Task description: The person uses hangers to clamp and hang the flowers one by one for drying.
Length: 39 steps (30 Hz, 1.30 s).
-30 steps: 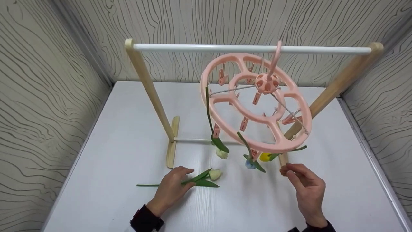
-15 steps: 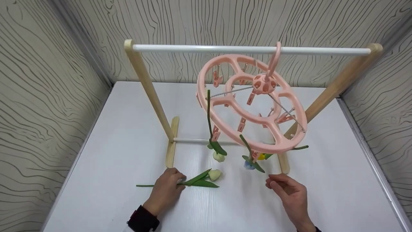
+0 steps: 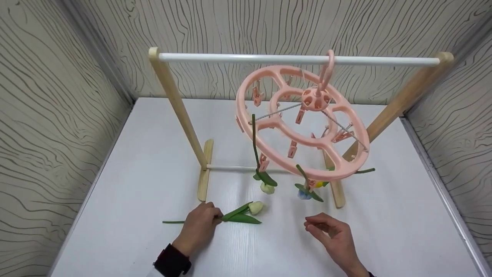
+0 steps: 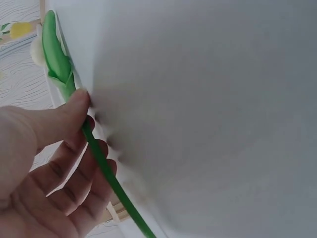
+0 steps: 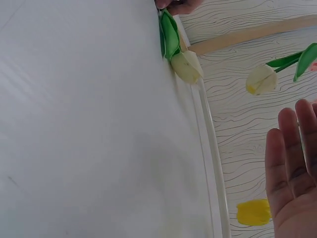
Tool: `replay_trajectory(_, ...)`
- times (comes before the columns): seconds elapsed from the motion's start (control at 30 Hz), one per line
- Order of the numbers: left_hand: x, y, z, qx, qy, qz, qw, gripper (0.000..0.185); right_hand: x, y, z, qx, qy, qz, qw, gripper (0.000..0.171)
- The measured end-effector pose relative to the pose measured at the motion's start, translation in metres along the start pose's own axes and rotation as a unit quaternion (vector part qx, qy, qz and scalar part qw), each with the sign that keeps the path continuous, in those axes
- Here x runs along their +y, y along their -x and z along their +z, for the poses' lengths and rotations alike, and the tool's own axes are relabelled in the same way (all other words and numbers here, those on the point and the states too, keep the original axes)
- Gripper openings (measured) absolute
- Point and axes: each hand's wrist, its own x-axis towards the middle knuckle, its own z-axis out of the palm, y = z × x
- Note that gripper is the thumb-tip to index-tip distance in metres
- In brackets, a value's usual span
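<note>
A white artificial tulip with green leaves lies on the table at front centre-left. My left hand pinches its green stem between thumb and fingers, just below the leaves. To the right, my right hand is above the table with nothing in it, its fingers loosely bent in the head view. Beyond it hangs a pink round clip hanger. Upside down at the hanger's near side are another white tulip, a blue flower and a yellow flower, partly hidden.
A wooden stand supports a white rod, where the hanger's hook sits. Its left foot is close behind my left hand, its right foot behind my right. Several pink clips dangle from the hanger. Patterned walls enclose the white table.
My right hand has moved left and nearer, away from the stand's right foot. My left hand has closed its fingers on the tulip stem. The hanger has swung slightly.
</note>
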Motion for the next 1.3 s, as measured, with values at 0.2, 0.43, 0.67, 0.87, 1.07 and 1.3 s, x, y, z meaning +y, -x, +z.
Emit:
replay_trajectory(0.2, 0.008, -0.001, -0.006, 0.044, -0.046, 0.049, 0.9968, 0.011, -0.003, 0.002, 0.008, -0.023, 0.035, 0.011, 0.999, 0.021)
replay_trajectory(0.43, 0.025, -0.003, -0.020, 0.098, -0.091, 0.101, 0.9859, 0.009, -0.009, 0.005, 0.014, -0.065, 0.043, -0.097, 0.992, 0.020)
replay_trajectory(0.67, 0.044, -0.002, -0.031, 0.110, -0.149, 0.147, 0.9718, 0.006, -0.019, 0.002, 0.022, -0.097, 0.053, -0.212, 0.971, 0.028)
replay_trajectory(0.87, 0.060, -0.004, -0.039, 0.105, -0.174, 0.177, 0.9629, 0.011, -0.027, -0.004, 0.034, -0.100, 0.076, -0.282, 0.951, 0.032)
replay_trajectory(1.07, 0.075, -0.009, -0.042, 0.105, -0.205, 0.218, 0.9484, 0.013, -0.034, -0.008, 0.047, -0.102, 0.124, -0.344, 0.925, 0.036)
replay_trajectory(1.3, 0.090, -0.016, -0.043, 0.094, -0.237, 0.245, 0.9354, 0.014, -0.042, -0.010, 0.054, -0.122, 0.231, -0.337, 0.904, 0.039)
